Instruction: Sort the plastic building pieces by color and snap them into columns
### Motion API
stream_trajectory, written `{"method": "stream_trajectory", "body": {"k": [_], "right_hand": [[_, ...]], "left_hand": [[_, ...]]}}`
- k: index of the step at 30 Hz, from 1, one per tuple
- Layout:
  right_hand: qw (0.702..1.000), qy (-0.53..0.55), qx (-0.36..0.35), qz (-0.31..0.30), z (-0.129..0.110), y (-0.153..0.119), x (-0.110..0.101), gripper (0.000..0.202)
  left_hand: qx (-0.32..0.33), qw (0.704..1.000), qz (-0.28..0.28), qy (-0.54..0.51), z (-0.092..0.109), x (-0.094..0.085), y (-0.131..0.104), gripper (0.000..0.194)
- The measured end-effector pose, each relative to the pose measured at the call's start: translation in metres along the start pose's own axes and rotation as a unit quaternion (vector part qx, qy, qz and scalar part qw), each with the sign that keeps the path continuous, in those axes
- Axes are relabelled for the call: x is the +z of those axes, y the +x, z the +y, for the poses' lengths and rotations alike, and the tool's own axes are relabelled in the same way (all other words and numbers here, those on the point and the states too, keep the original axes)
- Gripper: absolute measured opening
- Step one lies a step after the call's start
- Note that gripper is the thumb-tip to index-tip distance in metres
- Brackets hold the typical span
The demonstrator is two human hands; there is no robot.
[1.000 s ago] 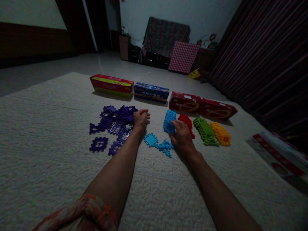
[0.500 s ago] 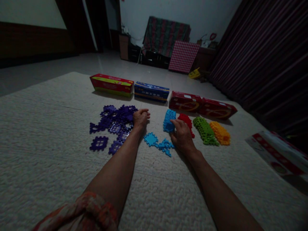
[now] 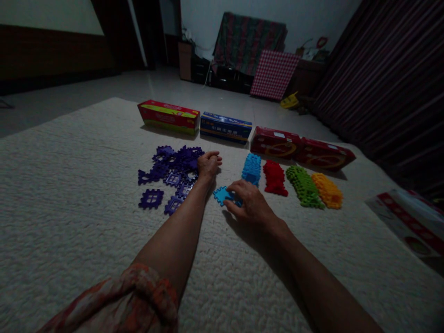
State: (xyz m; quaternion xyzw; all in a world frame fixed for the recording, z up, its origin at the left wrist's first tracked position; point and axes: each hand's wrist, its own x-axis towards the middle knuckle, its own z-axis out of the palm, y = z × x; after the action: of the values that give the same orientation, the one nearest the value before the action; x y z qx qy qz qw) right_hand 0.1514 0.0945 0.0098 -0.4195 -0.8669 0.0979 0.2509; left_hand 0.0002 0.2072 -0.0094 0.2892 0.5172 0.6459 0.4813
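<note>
My left hand (image 3: 209, 164) rests at the right edge of a loose heap of purple toothed pieces (image 3: 187, 158), its fingers curled; whether anything is inside them is hidden. My right hand (image 3: 249, 201) hovers over loose light blue pieces (image 3: 221, 195), thumb and fingers apart, with nothing seen between them. Just behind it stands a row of light blue pieces (image 3: 251, 167). To its right lie rows of red pieces (image 3: 275, 177), green pieces (image 3: 304, 186) and orange pieces (image 3: 327, 191).
Behind the pieces stand a red and yellow box (image 3: 169, 117), a blue box (image 3: 225, 127) and two dark red boxes (image 3: 276, 143). A red and white package (image 3: 405, 224) lies at the right. All rest on a pale quilted mat (image 3: 86, 185).
My right hand has left the light blue row and moved toward me and left, over the loose light blue pieces, its fingers spreading. The view has shifted slightly.
</note>
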Motion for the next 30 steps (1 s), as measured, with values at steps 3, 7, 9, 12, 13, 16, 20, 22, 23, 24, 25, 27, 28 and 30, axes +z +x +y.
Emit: {"method": "stream_trajectory", "body": {"k": [3,7,9,12,13,16,20,22,23,24,25,27,28,30], "right_hand": [[0.999,-0.024,0.009,-0.033,-0.013,-0.001,0.006,0.026],[0.997,-0.062,0.017,-0.031,-0.021,-0.002,0.009,0.015],[0.998,-0.063,0.011,-0.022,-0.023,0.000,0.009,0.009],[1.000,-0.024,0.012,0.014,-0.019,0.003,0.006,0.012],[0.999,-0.003,0.016,0.034,-0.014,0.004,0.004,0.015],[0.992,0.044,0.045,0.109,0.008,0.006,-0.009,0.022],[0.978,0.015,0.122,0.170,0.045,0.004,-0.032,0.024],[0.978,0.005,0.134,0.160,0.059,0.000,-0.040,0.024],[0.979,0.001,0.136,0.150,0.064,-0.001,-0.042,0.024],[0.981,-0.003,0.135,0.141,0.068,-0.002,-0.043,0.024],[0.982,-0.008,0.133,0.133,0.070,-0.003,-0.044,0.024],[0.984,-0.019,0.127,0.121,0.072,-0.004,-0.044,0.024],[0.985,-0.023,0.124,0.117,0.071,-0.004,-0.043,0.025],[0.986,-0.031,0.120,0.113,0.070,-0.004,-0.040,0.025]], "left_hand": [[-0.004,1.000,-0.003,-0.006,0.001,0.000,-0.001,0.029],[0.001,1.000,-0.005,-0.002,0.000,-0.001,0.000,0.030],[0.003,1.000,-0.004,-0.001,-0.002,-0.001,0.001,0.030],[0.002,1.000,-0.005,0.005,-0.001,-0.001,0.001,0.029],[0.002,1.000,-0.005,0.006,0.000,-0.001,0.001,0.028],[-0.004,1.000,0.000,0.007,0.003,0.000,-0.001,0.027],[-0.006,1.000,0.006,0.023,0.004,0.000,-0.002,0.028],[-0.001,1.000,0.004,0.025,0.003,0.000,-0.001,0.029],[0.001,1.000,0.003,0.024,0.002,0.000,-0.001,0.029],[0.002,1.000,0.002,0.022,0.002,0.000,0.000,0.029],[0.002,1.000,0.001,0.020,0.001,0.000,0.000,0.029],[0.002,1.000,0.000,0.017,0.001,0.000,0.000,0.028],[0.002,1.000,0.000,0.018,0.001,0.000,0.000,0.027],[0.000,1.000,-0.001,0.022,0.000,0.000,0.000,0.026]]}}
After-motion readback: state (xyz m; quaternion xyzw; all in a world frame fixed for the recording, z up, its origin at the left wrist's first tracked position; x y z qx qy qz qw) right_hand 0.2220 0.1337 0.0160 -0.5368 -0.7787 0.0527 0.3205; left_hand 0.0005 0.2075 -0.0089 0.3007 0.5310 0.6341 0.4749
